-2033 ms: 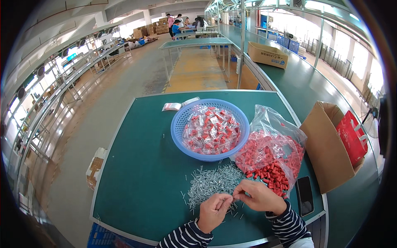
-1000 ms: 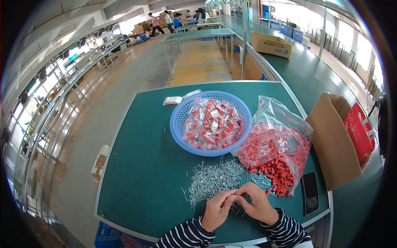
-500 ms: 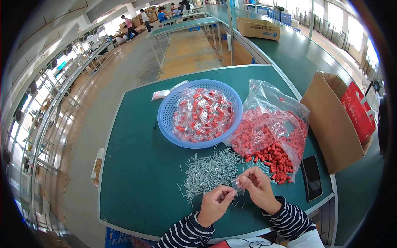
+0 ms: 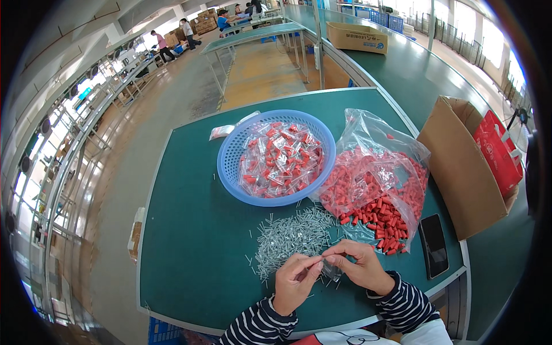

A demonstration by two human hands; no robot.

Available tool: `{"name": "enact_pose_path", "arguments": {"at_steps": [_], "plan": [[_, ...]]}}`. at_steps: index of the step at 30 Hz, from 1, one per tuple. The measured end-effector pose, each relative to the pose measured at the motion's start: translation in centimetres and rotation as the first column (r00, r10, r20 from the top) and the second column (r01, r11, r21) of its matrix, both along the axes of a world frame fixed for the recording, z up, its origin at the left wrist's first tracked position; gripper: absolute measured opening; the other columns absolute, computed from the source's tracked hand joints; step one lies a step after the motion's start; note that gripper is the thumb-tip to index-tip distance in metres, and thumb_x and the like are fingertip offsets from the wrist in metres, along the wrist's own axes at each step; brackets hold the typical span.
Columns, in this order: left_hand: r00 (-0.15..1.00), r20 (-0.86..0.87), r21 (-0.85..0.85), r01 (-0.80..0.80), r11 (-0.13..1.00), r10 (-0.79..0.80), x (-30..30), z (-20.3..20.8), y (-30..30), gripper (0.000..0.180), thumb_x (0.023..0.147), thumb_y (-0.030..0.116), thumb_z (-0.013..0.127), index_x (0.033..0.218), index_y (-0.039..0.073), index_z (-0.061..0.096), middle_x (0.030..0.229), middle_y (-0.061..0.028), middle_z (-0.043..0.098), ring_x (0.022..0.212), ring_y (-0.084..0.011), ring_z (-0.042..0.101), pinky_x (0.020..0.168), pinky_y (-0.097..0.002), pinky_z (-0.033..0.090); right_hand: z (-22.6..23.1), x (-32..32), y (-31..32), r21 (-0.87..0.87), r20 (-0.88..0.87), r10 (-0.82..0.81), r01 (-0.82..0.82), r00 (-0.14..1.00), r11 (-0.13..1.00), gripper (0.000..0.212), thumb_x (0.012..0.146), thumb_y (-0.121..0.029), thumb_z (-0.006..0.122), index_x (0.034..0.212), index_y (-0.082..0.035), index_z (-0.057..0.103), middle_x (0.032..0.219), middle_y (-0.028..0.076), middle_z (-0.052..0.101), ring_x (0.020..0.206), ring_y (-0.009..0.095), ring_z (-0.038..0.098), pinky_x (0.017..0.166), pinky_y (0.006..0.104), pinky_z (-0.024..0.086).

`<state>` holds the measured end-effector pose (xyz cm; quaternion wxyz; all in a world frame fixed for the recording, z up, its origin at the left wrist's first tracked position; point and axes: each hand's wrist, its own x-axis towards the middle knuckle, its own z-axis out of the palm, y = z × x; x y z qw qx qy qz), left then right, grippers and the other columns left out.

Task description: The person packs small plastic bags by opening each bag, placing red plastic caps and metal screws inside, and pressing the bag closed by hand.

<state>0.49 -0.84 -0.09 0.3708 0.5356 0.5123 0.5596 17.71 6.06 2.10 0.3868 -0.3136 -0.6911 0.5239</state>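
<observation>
My left hand (image 4: 295, 283) and my right hand (image 4: 363, 268) meet above the table's near part, fingertips pinched together. Between them a small clear plastic bag (image 4: 332, 271) hangs below the fingertips; its contents are too small to make out. Just beyond my left hand spreads a loose heap of silvery screws (image 4: 292, 238). Ahead of my right hand lie red plastic caps (image 4: 386, 221), spilling from a large clear bag (image 4: 368, 135). A blue perforated basket (image 4: 225, 172) holds several small clear packets (image 4: 282, 158) with red caps in them.
Right of the caps lies a black phone (image 4: 433, 247) on the green table (image 4: 190, 253). A cardboard box (image 4: 460, 178) with a red bag (image 4: 499, 152) stands at the right. White packets (image 4: 222, 132) lie behind the basket. Farther off are another carton (image 4: 356, 38) and several people.
My fingertips have come together, and my right fingers have straightened over the small bag, which now hangs lower. Two people in the background have shifted left.
</observation>
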Motion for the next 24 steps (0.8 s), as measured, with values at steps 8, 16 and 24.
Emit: {"name": "enact_pose_path", "arguments": {"at_steps": [8,16,24], "plan": [[0.996,0.082,0.006,-0.018,1.0,0.018,0.2,0.5,0.3,0.007,0.086,-0.001,0.072,0.09,-0.002,0.067,0.085,-0.0021,0.054,0.069,-0.0056,0.048,0.059,-0.0183,0.038,0.3,-0.3,0.3,0.048,0.072,0.002,-0.006,0.997,0.999,0.017,0.09,-0.006,0.065,0.105,-0.001,0.07,0.084,0.008,0.065,0.076,0.019,0.061,0.067,0.0299,0.047],[0.963,-0.235,0.216,-0.083,0.973,0.134,-0.3,-0.2,0.6,0.016,0.08,0.003,0.08,0.08,0.002,0.064,0.073,0.001,0.048,0.058,-0.0039,0.038,0.048,-0.02,0.027,0.3,0.4,0.7,0.068,0.052,-0.039,0.036,0.998,0.997,0.015,0.09,-0.009,0.067,0.102,-0.001,0.069,0.085,0.009,0.063,0.079,0.018,0.061,0.069,0.0292,0.048],[0.883,-0.421,0.334,-0.062,0.941,0.207,-0.3,0.1,1.1,0.021,0.07,-0.003,0.081,0.077,0.006,0.063,0.068,-0.0034,0.052,0.054,-0.0122,0.047,0.047,-0.0247,0.034,0.3,0.3,0.8,0.189,0.097,0.029,-0.048,0.995,0.981,0.013,0.085,-0.01,0.071,0.095,-0.002,0.07,0.077,0.009,0.064,0.071,0.02,0.062,0.062,0.0318,0.048]]}}
